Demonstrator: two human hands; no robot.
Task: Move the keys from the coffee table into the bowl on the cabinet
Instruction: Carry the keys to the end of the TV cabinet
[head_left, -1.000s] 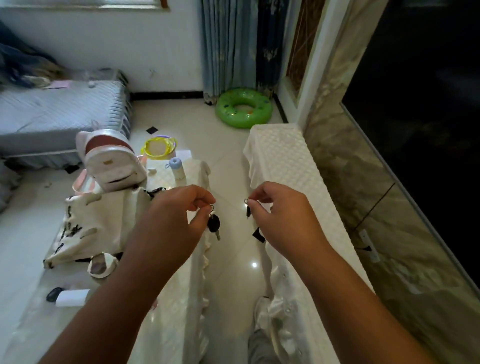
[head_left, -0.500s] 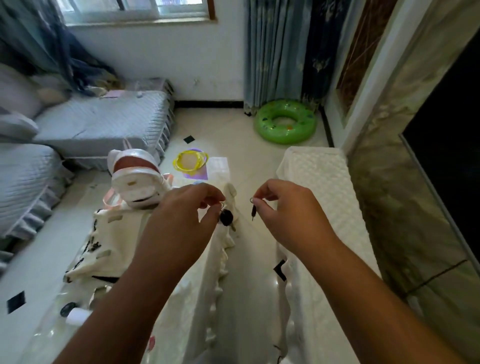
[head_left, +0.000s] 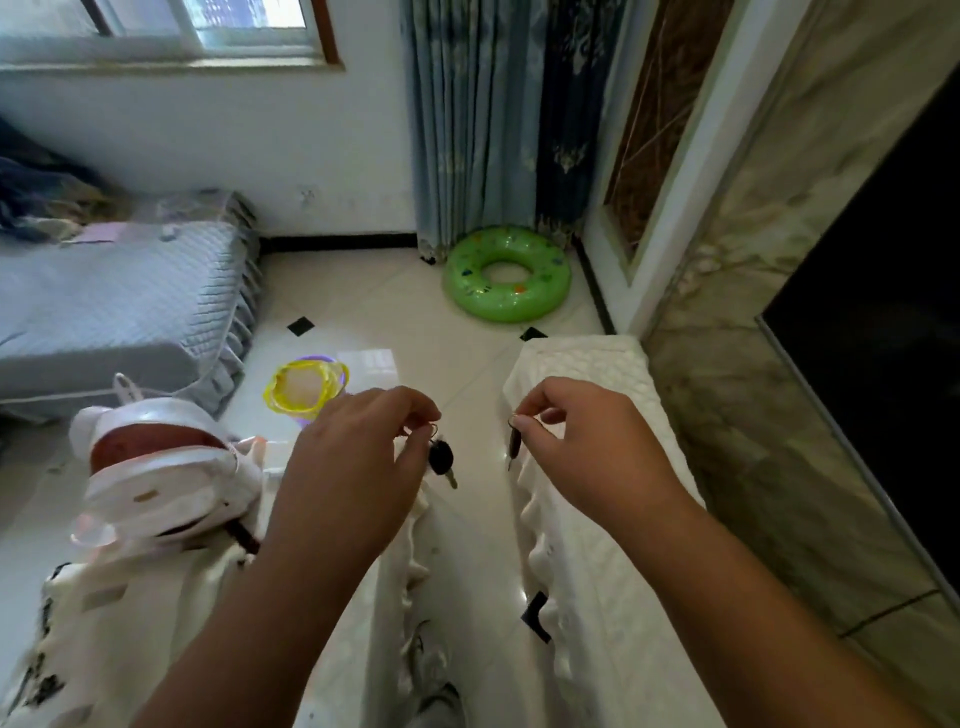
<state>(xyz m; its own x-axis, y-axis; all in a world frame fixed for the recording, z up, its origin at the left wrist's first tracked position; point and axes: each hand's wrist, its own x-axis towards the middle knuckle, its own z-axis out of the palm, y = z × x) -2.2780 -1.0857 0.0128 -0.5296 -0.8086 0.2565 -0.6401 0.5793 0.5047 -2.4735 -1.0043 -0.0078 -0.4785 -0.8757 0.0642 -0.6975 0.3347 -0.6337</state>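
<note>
While both hands stay raised over the gap between the two covered surfaces, the view has tilted up since a second ago, showing more window and curtain. Left hand (head_left: 358, 467) pinches a ring with the black-headed key (head_left: 441, 460) hanging; right hand (head_left: 582, 452) pinches a second dark key (head_left: 514, 441). No writing is legible.

Looks like a home living room: quilted grey sofa (head_left: 114, 312), blue curtains (head_left: 478, 119), tiled floor (green swim ring (head_left: 506, 306) on it).
</note>
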